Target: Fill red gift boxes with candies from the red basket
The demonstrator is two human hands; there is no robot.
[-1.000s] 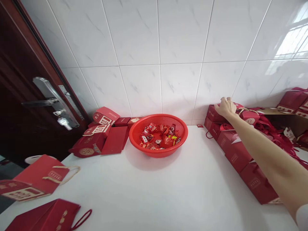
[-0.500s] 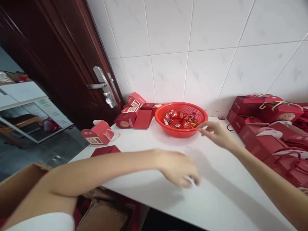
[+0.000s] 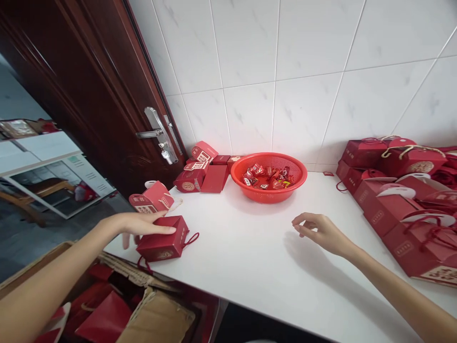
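Note:
At the table's left edge, my left hand (image 3: 137, 224) is open over a small dark red gift box (image 3: 166, 240) with red cord loops. The thumb lies along the top of the box and the other fingers spread past its far left side; the box rests on the table. My right hand (image 3: 317, 231) hovers above the white tabletop, fingers loosely bent and apart, nothing visible in them. Behind it, a red plastic basket (image 3: 269, 195) contains several red-wrapped candies (image 3: 262, 181).
Red gift boxes (image 3: 392, 214) are piled along the right side. More red boxes (image 3: 214, 178) stand by the wall, and a handled box (image 3: 155, 195) sits beside my left hand. Below the table edge is an open cardboard carton (image 3: 157, 314) with red boxes inside. A door (image 3: 89, 71) stands left.
My left hand has swung from the table's middle left to the dark red box. My right hand has moved back from the basket's rim, toward me. The view has shifted slightly.

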